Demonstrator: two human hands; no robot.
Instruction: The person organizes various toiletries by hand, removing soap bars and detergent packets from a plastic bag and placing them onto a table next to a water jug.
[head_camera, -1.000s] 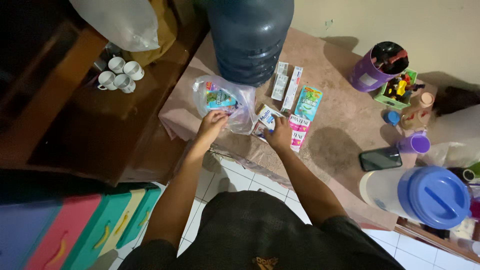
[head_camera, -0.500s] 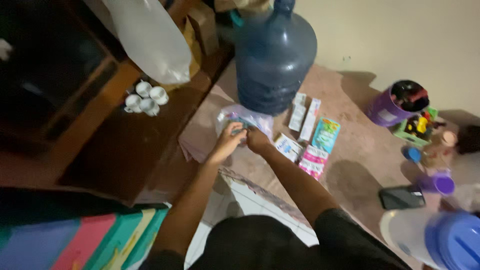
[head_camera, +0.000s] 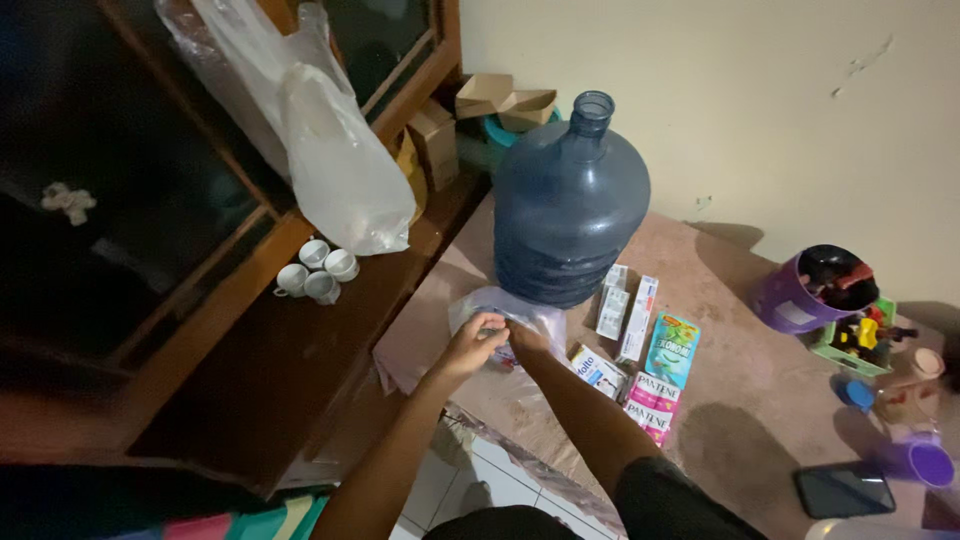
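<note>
While both hands meet at table edge, left hand (head_camera: 478, 338) and right hand (head_camera: 524, 340) pinch clear plastic bag (head_camera: 520, 312), bag bunched between fingertips, just before water jug (head_camera: 568, 205).

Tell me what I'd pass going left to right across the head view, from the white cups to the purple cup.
White cups → left hand → right hand, both on the clear plastic bag → green sachet → purple tin → purple cup.

Light: dim, warm, brightest on the wall behind the water jug (head_camera: 570, 200).
Shadows: soft ones fall right of the jug's neighbours onto the table (head_camera: 740, 400); the cabinet (head_camera: 120, 200) left of the jug is nearly black.
Glare: faint sheen on the jug.
Sharpness: slightly soft, grainy.
</note>
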